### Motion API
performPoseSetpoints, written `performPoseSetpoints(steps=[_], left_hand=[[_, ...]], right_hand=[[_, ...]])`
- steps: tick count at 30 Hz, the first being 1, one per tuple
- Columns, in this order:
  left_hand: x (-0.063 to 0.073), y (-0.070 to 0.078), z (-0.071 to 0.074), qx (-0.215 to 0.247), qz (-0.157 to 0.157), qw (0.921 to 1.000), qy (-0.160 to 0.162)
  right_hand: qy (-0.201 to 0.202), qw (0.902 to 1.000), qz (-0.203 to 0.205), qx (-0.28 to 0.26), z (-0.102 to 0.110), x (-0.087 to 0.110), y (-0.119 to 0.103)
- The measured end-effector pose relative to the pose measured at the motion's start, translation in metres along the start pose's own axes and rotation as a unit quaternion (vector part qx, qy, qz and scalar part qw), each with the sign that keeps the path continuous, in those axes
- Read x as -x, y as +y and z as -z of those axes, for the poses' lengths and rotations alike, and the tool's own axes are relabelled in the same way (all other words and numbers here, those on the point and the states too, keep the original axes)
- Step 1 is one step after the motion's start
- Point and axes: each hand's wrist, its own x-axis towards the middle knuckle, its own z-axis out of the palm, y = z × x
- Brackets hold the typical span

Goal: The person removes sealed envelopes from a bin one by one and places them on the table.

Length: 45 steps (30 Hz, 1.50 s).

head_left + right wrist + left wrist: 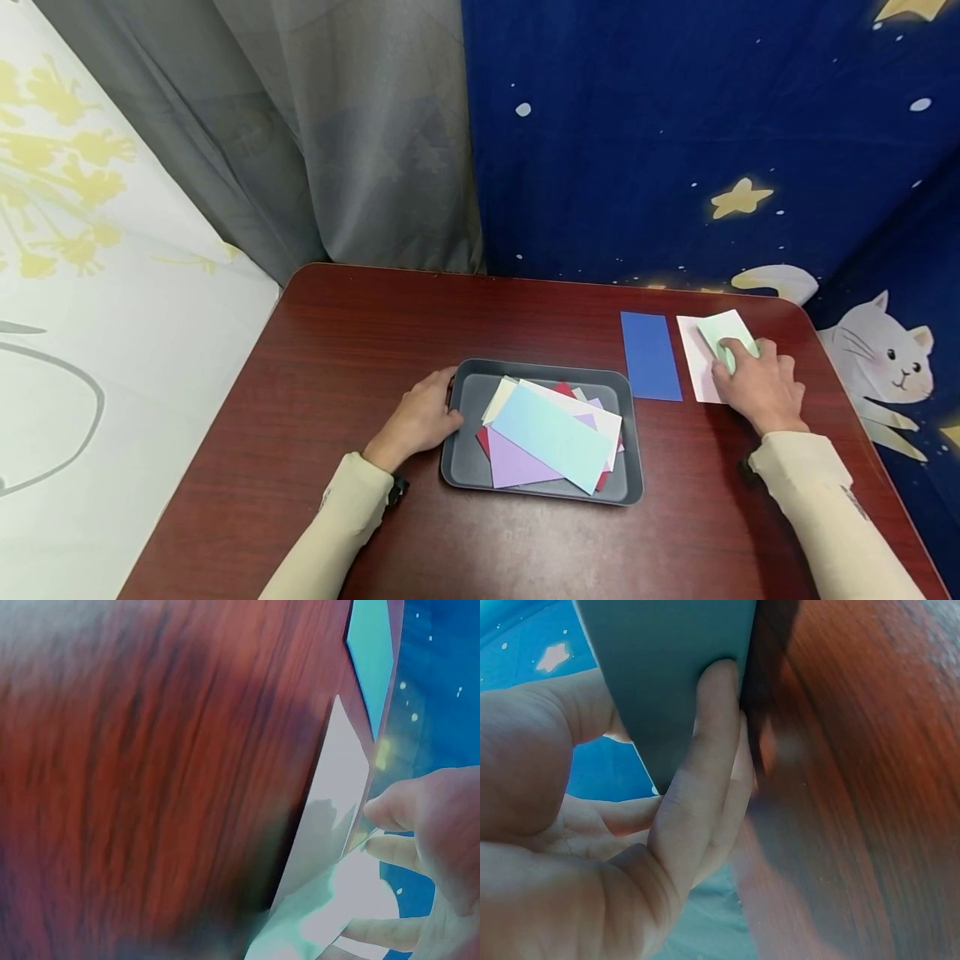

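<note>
My left hand (422, 418) grips the left rim of a dark grey tray (467, 465), thumb at the inner side. In the left wrist view its fingers (716, 727) lie along the tray's outer wall. Several paper cards are piled crosswise in the tray, a light blue card (551, 433) on top. Out at the right, my right hand (765, 387) pinches a light green card (729, 329). That card slants over a pale pink card (696, 358) on the table, overlapping its upper right part. A blue card (651, 358) lies just left of the pink one.
Dark red-brown wooden table (360, 325) under everything, its back and right edges close beyond the loose cards. A grey curtain (390, 142) and a dark blue starry curtain (600, 167) hang behind it. White patterned fabric (112, 333) hangs at the left.
</note>
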Motion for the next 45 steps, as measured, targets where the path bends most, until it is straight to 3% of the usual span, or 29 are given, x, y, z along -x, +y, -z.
performPoseSetpoints(steps=[5,8,12,14,21,25,32,40,42,45], left_hand=[[-0.002,-0.005,-0.001,0.002,-0.012,0.9999,0.003],[-0.013,-0.024,-0.013,0.001,-0.017,0.9998,0.005],[-0.031,-0.06,-0.037,-0.015,-0.022,0.9995,0.014],[-0.033,-0.066,-0.04,-0.01,-0.016,0.9997,0.013],[-0.001,0.001,0.001,-0.003,0.004,1.0,-0.004],[-0.001,-0.001,0.001,0.001,-0.002,1.0,-0.002],[-0.017,-0.037,-0.02,-0.01,-0.034,0.9993,0.006],[-0.013,-0.027,-0.014,0.003,-0.026,0.9996,0.003],[-0.016,-0.035,-0.019,-0.006,-0.04,0.9991,0.011],[-0.019,-0.042,-0.024,-0.007,-0.036,0.9992,0.017]], right_hand=[[-0.001,0.9999,-0.016,-0.005,0.003,-0.003,0.007],[-0.003,0.9995,-0.03,-0.005,0.004,-0.005,0.011],[-0.006,0.9987,-0.05,-0.004,0.005,-0.009,0.018],[-0.005,0.9984,-0.056,-0.008,0.006,-0.011,0.022],[-0.021,0.9965,-0.077,-0.025,0.006,-0.014,0.04],[-0.026,0.9952,-0.09,-0.029,0.007,-0.017,0.046],[-0.028,0.9944,-0.099,-0.026,0.004,-0.02,0.05],[-0.045,0.9934,-0.1,-0.033,0.003,-0.024,0.057],[-0.051,0.9932,-0.098,-0.035,0.004,-0.024,0.058],[-0.055,0.9934,-0.094,-0.036,0.004,-0.025,0.059]])
